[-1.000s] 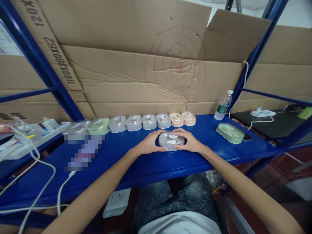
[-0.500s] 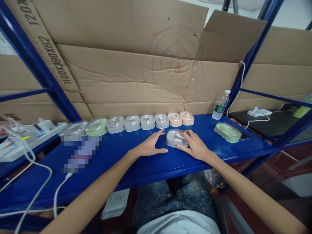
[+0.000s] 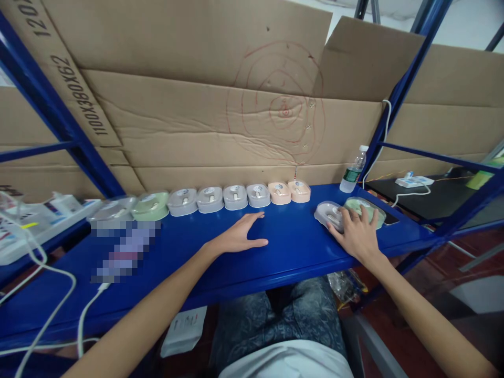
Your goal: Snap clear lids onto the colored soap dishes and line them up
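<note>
My right hand (image 3: 357, 233) lies over a grey oval plastic case (image 3: 326, 212) with a clear cover, its thumb and forefinger on the case's right side. The other fingers reach across a green oval case (image 3: 368, 206) just to the right, partly covering it. My left hand (image 3: 237, 234) hovers over the middle of the blue shelf (image 3: 252, 268), empty, with thumb and fingers apart. Along the back stands a row of similar covered cases: a green case (image 3: 150, 206), several grey ones such as this grey case (image 3: 210, 199), and peach ones including this peach case (image 3: 300, 191).
A water bottle (image 3: 353, 170) stands at the back right, near a blue upright post. A phone-like dark slab (image 3: 390, 218) lies beside the green case. A blurred-out object (image 3: 128, 249) with a white cable (image 3: 90, 307) and a power strip (image 3: 27, 236) are at left. Cardboard (image 3: 189, 110) backs the shelf.
My right hand has slid the grey case rightward, from in front of the peach cases to beside the green case. My left hand has stayed nearly in place, open.
</note>
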Demonstrator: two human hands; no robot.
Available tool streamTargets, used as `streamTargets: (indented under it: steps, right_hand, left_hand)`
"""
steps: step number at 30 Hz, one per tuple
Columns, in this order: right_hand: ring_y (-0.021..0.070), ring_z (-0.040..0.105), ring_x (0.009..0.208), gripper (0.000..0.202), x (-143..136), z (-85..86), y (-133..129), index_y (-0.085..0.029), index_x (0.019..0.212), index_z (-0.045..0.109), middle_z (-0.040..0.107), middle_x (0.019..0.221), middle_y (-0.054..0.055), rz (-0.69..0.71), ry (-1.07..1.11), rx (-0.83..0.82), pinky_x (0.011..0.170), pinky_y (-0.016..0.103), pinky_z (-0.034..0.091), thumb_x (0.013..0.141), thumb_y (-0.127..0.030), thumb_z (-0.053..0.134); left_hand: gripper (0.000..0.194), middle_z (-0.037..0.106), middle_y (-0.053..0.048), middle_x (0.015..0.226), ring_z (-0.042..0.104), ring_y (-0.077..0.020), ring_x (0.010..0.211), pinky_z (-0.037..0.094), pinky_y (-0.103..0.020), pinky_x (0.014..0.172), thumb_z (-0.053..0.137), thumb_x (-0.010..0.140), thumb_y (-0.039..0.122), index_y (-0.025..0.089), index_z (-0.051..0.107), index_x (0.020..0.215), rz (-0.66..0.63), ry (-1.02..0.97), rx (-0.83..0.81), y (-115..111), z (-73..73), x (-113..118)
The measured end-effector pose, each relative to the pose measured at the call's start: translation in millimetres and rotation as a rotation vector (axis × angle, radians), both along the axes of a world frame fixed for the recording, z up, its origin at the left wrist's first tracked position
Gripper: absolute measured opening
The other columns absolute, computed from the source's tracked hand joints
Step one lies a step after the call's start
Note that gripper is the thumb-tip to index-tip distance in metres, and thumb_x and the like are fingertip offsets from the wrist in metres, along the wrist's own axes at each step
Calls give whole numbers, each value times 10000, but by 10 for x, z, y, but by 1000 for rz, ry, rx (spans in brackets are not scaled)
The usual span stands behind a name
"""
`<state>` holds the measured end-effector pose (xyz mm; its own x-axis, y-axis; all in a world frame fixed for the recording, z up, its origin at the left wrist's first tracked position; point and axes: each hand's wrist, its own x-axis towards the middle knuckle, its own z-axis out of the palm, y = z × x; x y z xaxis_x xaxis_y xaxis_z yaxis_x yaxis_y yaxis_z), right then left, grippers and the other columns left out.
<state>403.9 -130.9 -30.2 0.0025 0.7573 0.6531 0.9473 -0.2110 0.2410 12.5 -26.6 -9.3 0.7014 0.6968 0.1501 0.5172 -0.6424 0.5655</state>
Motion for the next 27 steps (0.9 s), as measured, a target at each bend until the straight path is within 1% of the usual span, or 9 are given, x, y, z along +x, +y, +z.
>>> streamTargets:
  steps: [3, 6, 9, 12, 16, 18, 23, 25, 27]
  right_hand:
    - [533, 355, 1491, 599, -21, -12, 23, -103, 1389, 623, 670, 1372, 285, -28, 11, 38, 1187, 776, 146, 1049, -573, 474]
    - [540, 323, 1517, 600, -18, -12, 22, -97, 1393, 624, 588, 1479, 310, -47, 27, 61, 1180, 782, 164, 1041, -564, 490]
    - [544, 293, 1535, 650, -5, -1, -6, -76, 1441, 592, 492, 1567, 324, -56, 53, 43, 1178, 780, 186, 1037, -575, 489]
    - [547, 290, 1534, 688, 7, 6, -45, -30, 1470, 551, 454, 1588, 352, -66, 65, 8, 1182, 774, 196, 1039, -560, 475]
    - [539, 325, 1511, 700, 30, -3, -95, -7, 1473, 527, 490, 1554, 370, -75, 35, -1, 1190, 757, 197, 1044, -555, 460]
    - [532, 358, 1488, 687, 42, -3, -109, -6, 1452, 539, 511, 1536, 364, -80, 22, 6, 1195, 738, 203, 1046, -553, 453]
    - [508, 507, 1308, 619, 59, 26, -86, -25, 1416, 571, 604, 1426, 335, -93, 35, 0, 1143, 691, 280, 1039, -504, 466]
    - [501, 520, 1275, 636, 69, 31, -65, -22, 1420, 570, 618, 1393, 336, -97, 52, -12, 1124, 676, 300, 1035, -519, 480]
    - [508, 495, 1313, 679, 95, 24, -53, -39, 1438, 569, 586, 1435, 340, -99, 57, -7, 1127, 676, 298, 1024, -572, 501]
  left_hand:
    - [939, 414, -166, 1700, 408, -390, 1565, 351, -560, 1283, 727, 907, 721, 245, 398, 1647, -7, 3, 19, 16, -19, -2]
    - [920, 441, -169, 1681, 428, -396, 1549, 363, -571, 1271, 727, 910, 723, 253, 417, 1637, -10, -8, 30, 22, -27, -3]
    - [913, 452, -167, 1672, 429, -392, 1548, 362, -567, 1272, 718, 914, 734, 259, 422, 1636, -14, -4, 37, 26, -29, -4]
    - [890, 481, -156, 1653, 448, -389, 1534, 376, -567, 1262, 720, 914, 734, 274, 444, 1623, -19, -19, 47, 33, -34, -6]
    - [883, 494, -160, 1642, 446, -391, 1534, 375, -567, 1260, 723, 907, 738, 261, 472, 1606, -22, -26, 58, 48, -46, -6]
    - [874, 487, -164, 1646, 440, -388, 1537, 371, -563, 1261, 720, 914, 731, 257, 472, 1605, -26, -16, 61, 51, -46, -5]
    - [847, 487, -158, 1649, 428, -380, 1545, 360, -567, 1270, 707, 932, 719, 256, 475, 1602, -31, 0, 65, 44, -29, -6]
    - [844, 491, -151, 1650, 429, -380, 1545, 364, -563, 1268, 708, 928, 726, 263, 484, 1598, -36, -8, 65, 44, -27, -8]
    - [842, 493, -146, 1650, 424, -377, 1550, 364, -553, 1270, 709, 927, 727, 263, 490, 1595, -41, -15, 65, 47, -31, -11]
